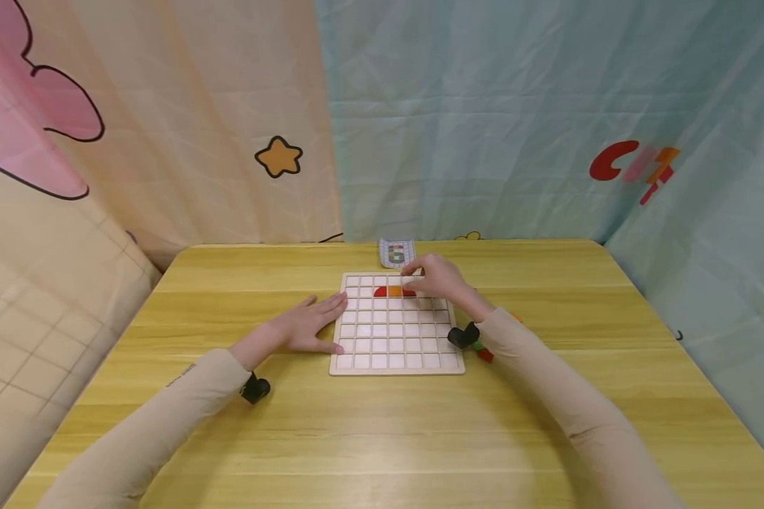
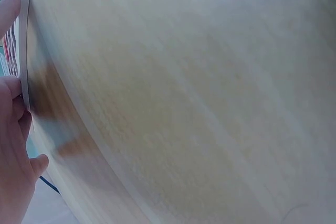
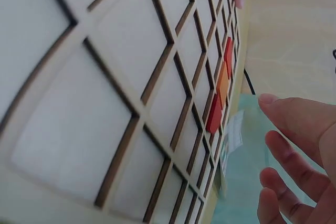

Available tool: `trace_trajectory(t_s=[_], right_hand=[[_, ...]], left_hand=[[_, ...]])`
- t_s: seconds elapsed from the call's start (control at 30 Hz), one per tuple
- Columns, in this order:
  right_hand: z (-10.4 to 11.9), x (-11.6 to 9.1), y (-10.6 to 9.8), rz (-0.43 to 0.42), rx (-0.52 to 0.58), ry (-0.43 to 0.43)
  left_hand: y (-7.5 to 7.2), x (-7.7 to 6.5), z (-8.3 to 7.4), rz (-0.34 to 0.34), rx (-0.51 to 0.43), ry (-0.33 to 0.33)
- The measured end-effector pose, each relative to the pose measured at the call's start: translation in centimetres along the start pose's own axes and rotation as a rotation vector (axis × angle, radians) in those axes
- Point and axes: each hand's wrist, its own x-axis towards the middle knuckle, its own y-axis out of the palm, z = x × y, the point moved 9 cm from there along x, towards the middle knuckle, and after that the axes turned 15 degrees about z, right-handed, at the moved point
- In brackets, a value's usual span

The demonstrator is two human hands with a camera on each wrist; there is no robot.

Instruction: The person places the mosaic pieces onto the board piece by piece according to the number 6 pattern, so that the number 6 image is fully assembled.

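Note:
A white grid board (image 1: pixel 379 345) with a pale wooden frame lies on the table. In its second row from the back sit a red piece (image 1: pixel 380 291), an orange piece (image 1: pixel 395 290) and another red piece (image 3: pixel 214 114), side by side in neighbouring squares. My left hand (image 1: pixel 312 325) rests on the board's left edge with fingers spread. Over the back right part of the board is my right hand (image 1: pixel 441 277), fingertips close above the last red piece. The right wrist view shows its thumb and fingers bent loosely, with nothing between them.
Behind the board lies a small patterned card (image 1: pixel 397 253) with a coloured figure on a grid. Several loose coloured pieces (image 1: pixel 484 352) lie right of the board, partly hidden by my right forearm. A curtain (image 1: pixel 522 141) hangs behind the table (image 1: pixel 382 438).

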Motion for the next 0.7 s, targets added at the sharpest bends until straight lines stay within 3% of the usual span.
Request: trace_trajectory(t_s=[0.7], right_hand=[[-5.0, -7.5, -3.2, -0.076, 0.044, 0.052]], left_hand=[[0.1, 0.1, 0.1, -0.004, -0.014, 0.012]])
